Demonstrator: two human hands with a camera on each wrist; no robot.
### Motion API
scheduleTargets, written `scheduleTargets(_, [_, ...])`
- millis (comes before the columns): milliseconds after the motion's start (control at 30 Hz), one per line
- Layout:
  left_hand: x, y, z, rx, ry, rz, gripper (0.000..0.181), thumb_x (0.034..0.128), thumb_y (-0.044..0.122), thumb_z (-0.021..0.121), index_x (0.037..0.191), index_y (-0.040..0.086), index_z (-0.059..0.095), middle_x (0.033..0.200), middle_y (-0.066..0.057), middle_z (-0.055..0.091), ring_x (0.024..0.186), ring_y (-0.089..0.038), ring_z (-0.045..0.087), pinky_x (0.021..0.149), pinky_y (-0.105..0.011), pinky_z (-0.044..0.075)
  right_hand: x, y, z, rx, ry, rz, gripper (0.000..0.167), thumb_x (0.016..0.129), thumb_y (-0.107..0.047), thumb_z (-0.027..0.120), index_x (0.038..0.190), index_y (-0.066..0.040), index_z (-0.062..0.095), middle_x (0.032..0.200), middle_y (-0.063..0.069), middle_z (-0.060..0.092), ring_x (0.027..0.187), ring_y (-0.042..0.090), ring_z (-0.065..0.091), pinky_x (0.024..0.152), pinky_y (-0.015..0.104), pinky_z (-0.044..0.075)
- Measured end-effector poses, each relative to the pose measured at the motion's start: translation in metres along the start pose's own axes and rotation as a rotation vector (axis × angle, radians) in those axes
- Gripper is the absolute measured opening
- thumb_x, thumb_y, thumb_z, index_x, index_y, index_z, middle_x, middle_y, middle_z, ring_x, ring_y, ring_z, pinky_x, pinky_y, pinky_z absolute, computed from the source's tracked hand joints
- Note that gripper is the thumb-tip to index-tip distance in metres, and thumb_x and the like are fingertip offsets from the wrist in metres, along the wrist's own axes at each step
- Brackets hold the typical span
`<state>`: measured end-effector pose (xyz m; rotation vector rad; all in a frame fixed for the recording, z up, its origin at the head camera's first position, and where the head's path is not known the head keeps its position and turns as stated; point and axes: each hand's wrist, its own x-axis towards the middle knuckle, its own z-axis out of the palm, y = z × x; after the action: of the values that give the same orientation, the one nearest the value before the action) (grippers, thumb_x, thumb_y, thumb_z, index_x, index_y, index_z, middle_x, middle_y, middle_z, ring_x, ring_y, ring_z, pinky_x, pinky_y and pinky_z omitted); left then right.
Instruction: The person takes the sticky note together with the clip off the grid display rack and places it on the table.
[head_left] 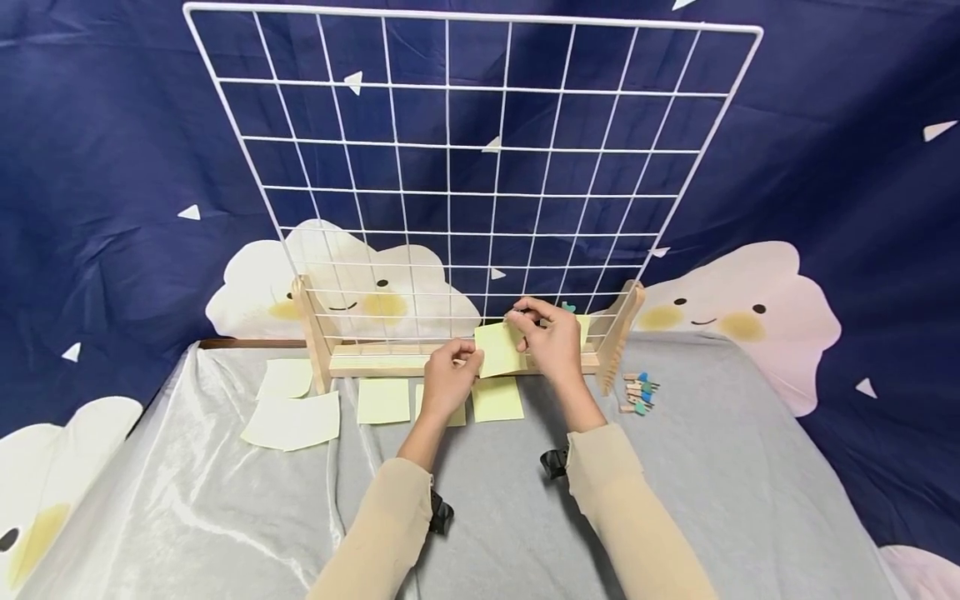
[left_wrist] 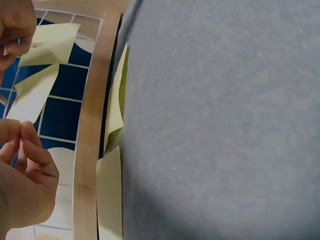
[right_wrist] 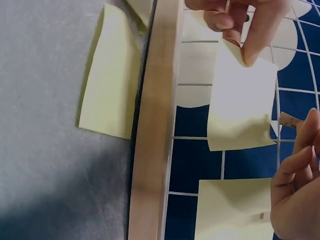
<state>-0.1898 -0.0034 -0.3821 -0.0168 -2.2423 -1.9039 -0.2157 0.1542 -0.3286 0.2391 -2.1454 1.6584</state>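
My left hand (head_left: 447,382) pinches a corner of a yellow sticky note (right_wrist: 240,105) between thumb and fingertip, in front of the lower part of a white wire grid (head_left: 448,168). My right hand (head_left: 555,343) is at the note's upper right edge. In the right wrist view, its fingers hold a small wooden clothespin (right_wrist: 289,119), mostly hidden by the hand, whose tip is close to the note. Another sticky note (right_wrist: 225,210) hangs on the grid to the right, partly behind the right hand in the head view; a teal clothespin top (head_left: 567,307) shows above it.
The grid stands in a wooden base (head_left: 390,365). Several sticky notes lie before it, including one yellow note (head_left: 383,401) and another (head_left: 498,400). Paler paper sheets (head_left: 292,421) lie at left. Several clothespins (head_left: 639,393) with blue and green tops lie at right on the grey cloth.
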Motion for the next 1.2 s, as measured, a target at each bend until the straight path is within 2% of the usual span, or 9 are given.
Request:
scheduleTargets(167, [-0.004,-0.003,-0.005,-0.034,-0.018,0.000,0.012,0.0927,0.007,0.070,0.099,-0.003,0.073,0.084,-0.008,0.069,0.060,-0.011,0.065,0.058,-0.024,0.056,-0.003,0.000,-0.001,0.029,0.001,0.008,0.014,0.087,0.000,0.078,0.098,0.007,0.074,0.069,0.018,0.064,0.041,0.008,0.056,0.043,0.016,0.045])
scheduleTargets(400, [-0.006,-0.006,-0.008,-0.080,-0.017,-0.017,0.011,0.0919,0.004,0.070,0.098,-0.005,0.072,0.080,-0.006,0.066,0.061,-0.007,0.061,0.061,-0.028,0.059,-0.008,0.001,-0.006,0.036,-0.010,0.045,0.015,0.087,0.000,0.078,0.100,0.006,0.074,0.071,0.016,0.064,0.045,0.032,0.060,0.046,0.020,0.049])
scheduleTargets(533, [-0.007,-0.005,-0.010,-0.090,-0.019,-0.014,0.011,0.0919,0.004,0.070,0.098,-0.005,0.072,0.080,-0.007,0.066,0.059,-0.008,0.060,0.061,-0.027,0.059,-0.011,0.002,-0.010,0.038,-0.013,0.066,0.016,0.088,-0.003,0.078,0.101,0.005,0.073,0.075,0.016,0.064,0.044,0.025,0.061,0.045,0.022,0.050])
scheduleTargets(700, [-0.009,-0.004,-0.012,-0.093,-0.023,-0.010,0.013,0.0920,0.005,0.072,0.099,-0.005,0.072,0.081,-0.010,0.066,0.059,-0.008,0.059,0.059,-0.023,0.056,-0.014,0.003,-0.016,0.055,-0.020,0.094,0.021,0.090,-0.002,0.076,0.107,0.010,0.071,0.080,0.023,0.063,0.041,0.010,0.057,0.043,0.017,0.044])
scheduleTargets(767, [-0.011,0.002,-0.014,-0.088,-0.032,-0.015,0.014,0.0924,0.003,0.071,0.100,-0.008,0.071,0.081,-0.015,0.066,0.058,-0.008,0.058,0.058,-0.022,0.054,-0.017,-0.007,-0.019,0.053,-0.023,0.106,0.020,0.091,0.002,0.073,0.108,0.013,0.069,0.080,0.025,0.062,0.040,0.005,0.054,0.043,0.016,0.042])
scheduleTargets(867, [-0.012,0.001,-0.014,-0.089,-0.038,-0.012,0.015,0.0926,0.004,0.071,0.100,-0.009,0.070,0.082,-0.018,0.067,0.056,-0.013,0.059,0.054,-0.020,0.050,-0.023,-0.023,-0.025,0.052,-0.031,0.128,0.020,0.092,0.006,0.070,0.109,0.016,0.066,0.081,0.029,0.061,0.040,0.000,0.052,0.043,0.015,0.042])
scheduleTargets(967, [-0.013,0.001,-0.014,-0.097,-0.042,-0.002,0.013,0.0919,0.004,0.072,0.099,-0.007,0.071,0.079,-0.014,0.067,0.054,-0.016,0.059,0.054,-0.020,0.049,-0.026,-0.032,-0.029,0.051,-0.028,0.130,0.019,0.092,0.007,0.069,0.108,0.017,0.066,0.082,0.030,0.061,0.040,-0.001,0.051,0.042,0.015,0.043])
scheduleTargets(1000, [-0.011,-0.005,-0.012,-0.101,-0.039,-0.001,0.013,0.0916,0.005,0.073,0.098,-0.006,0.071,0.078,-0.011,0.067,0.054,-0.016,0.059,0.053,-0.019,0.049,-0.026,-0.032,-0.030,0.054,-0.028,0.133,0.019,0.092,0.006,0.069,0.108,0.017,0.066,0.082,0.030,0.061,0.039,-0.001,0.051,0.042,0.015,0.043])
scheduleTargets(1200, [-0.013,-0.006,-0.013,-0.103,-0.041,-0.002,0.011,0.0911,0.006,0.074,0.097,-0.003,0.072,0.074,-0.001,0.067,0.053,-0.007,0.055,0.054,-0.020,0.050,-0.028,-0.034,-0.036,0.042,-0.029,0.126,0.019,0.092,0.008,0.069,0.108,0.017,0.066,0.084,0.033,0.062,0.040,-0.001,0.050,0.043,0.015,0.043])
